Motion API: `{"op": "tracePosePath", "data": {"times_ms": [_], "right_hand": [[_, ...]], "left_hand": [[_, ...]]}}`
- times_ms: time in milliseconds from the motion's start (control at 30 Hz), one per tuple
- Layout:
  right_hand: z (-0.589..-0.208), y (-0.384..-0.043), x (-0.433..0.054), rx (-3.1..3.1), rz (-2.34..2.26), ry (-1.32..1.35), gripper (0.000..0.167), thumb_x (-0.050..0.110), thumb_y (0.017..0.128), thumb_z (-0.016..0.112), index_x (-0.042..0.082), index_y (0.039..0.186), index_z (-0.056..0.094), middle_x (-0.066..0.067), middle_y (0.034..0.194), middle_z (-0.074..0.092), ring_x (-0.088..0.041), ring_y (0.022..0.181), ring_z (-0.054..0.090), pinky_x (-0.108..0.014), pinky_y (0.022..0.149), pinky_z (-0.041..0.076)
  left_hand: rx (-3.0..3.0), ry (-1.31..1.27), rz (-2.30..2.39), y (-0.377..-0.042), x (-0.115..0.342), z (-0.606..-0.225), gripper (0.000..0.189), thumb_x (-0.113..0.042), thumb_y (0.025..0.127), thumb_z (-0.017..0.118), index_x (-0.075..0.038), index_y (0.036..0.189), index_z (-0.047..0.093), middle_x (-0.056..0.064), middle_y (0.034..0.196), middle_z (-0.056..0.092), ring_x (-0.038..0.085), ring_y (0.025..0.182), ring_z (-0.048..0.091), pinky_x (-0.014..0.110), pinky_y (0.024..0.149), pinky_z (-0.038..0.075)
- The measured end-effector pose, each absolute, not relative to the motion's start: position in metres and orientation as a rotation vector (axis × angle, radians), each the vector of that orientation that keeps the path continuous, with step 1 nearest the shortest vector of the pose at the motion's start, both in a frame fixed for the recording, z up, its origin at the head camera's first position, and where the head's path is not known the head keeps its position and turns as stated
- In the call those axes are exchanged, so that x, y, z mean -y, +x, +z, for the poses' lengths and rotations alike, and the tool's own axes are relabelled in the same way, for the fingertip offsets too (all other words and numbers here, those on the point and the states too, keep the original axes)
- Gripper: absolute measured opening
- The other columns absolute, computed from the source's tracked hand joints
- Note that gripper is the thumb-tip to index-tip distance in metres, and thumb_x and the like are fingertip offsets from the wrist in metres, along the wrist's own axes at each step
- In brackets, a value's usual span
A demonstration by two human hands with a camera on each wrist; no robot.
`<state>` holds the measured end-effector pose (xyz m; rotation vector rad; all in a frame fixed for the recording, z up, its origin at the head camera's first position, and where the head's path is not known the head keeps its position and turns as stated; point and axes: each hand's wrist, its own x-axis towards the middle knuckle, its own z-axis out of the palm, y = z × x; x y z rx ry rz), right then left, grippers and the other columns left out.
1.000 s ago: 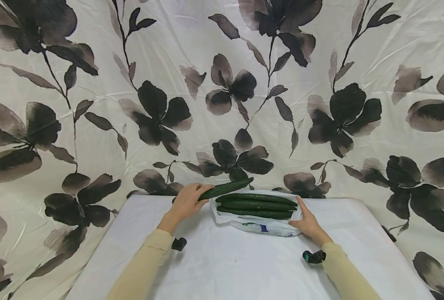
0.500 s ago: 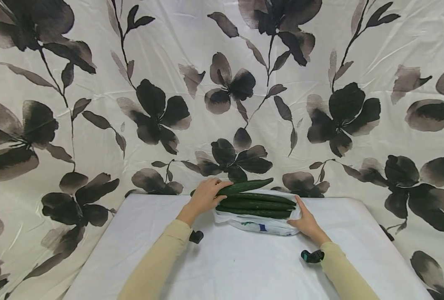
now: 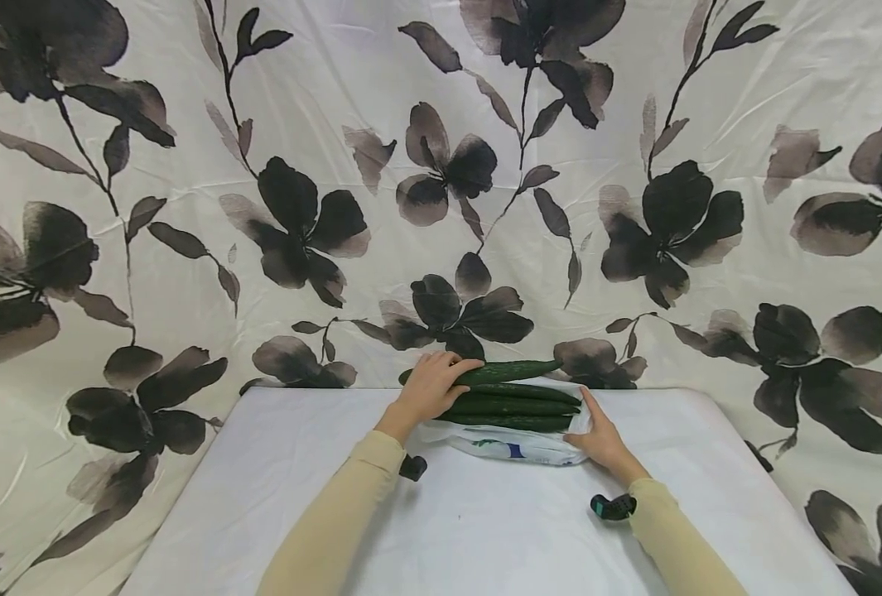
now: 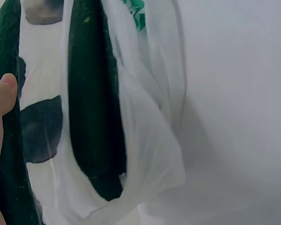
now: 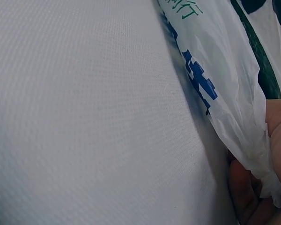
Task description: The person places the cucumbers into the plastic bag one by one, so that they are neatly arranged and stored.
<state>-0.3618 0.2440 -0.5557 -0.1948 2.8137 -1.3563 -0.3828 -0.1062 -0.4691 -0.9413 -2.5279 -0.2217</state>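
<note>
My left hand (image 3: 431, 387) grips a long dark green cucumber (image 3: 518, 369) from above, just beyond the back edge of a white plastic bag (image 3: 485, 443). Several more cucumbers (image 3: 515, 407) lie side by side in the bag's open mouth. In the left wrist view the thumb lies along the held cucumber (image 4: 11, 164), which is apart from the bagged cucumber (image 4: 93, 93). At the bag's right end my right hand (image 3: 603, 436) holds the plastic. The right wrist view shows the bag (image 5: 229, 84) bunched between thumb and curled fingers (image 5: 246, 187).
A white-covered table (image 3: 470, 530) carries the bag near its back edge. Behind it hangs a floral cloth (image 3: 381, 265). Dark wrist devices sit on both wrists, the right one (image 3: 614, 507) showing clearly.
My left hand has moved right with its cucumber, from the bag's left end to along its back side, and the cucumber now lies more level. The right hand keeps its hold on the bag.
</note>
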Motion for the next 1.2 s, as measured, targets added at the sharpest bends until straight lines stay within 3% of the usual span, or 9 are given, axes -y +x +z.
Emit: {"op": "tracePosePath", "data": {"times_ms": [467,800,1200], "right_hand": [[-0.557,-0.363,-0.243,-2.809,-1.421,-0.201,0.103,0.008,0.078,0.078,0.013,0.157,0.012,-0.027,0.155,0.02,-0.049,0.138,0.021,-0.062,0.109,0.02],[-0.558,-0.365,-0.24,-2.821,-1.406,-0.192,0.102,0.01,0.078,0.078,0.016,0.157,0.013,-0.026,0.155,0.02,-0.049,0.139,0.021,-0.061,0.11,0.02],[-0.557,-0.362,-0.244,-2.821,-1.371,-0.181,0.102,0.013,0.078,0.079,0.015,0.156,0.013,-0.028,0.154,0.019,-0.05,0.138,0.021,-0.062,0.109,0.02]], "left_hand": [[2.569,-0.932,-0.181,-0.391,0.087,-0.482,0.05,-0.033,0.093,0.067,-0.032,0.14,0.05,0.002,0.119,0.058,0.023,0.11,0.054,0.048,0.096,0.04],[2.618,-0.922,-0.127,-0.398,0.079,-0.488,0.049,-0.038,0.095,0.063,-0.037,0.141,0.047,-0.001,0.12,0.057,0.021,0.107,0.053,0.042,0.092,0.042],[2.679,-0.945,-0.121,-0.397,0.068,-0.494,0.05,-0.037,0.096,0.062,-0.036,0.143,0.046,0.0,0.123,0.057,0.022,0.111,0.052,0.044,0.093,0.04]]}}
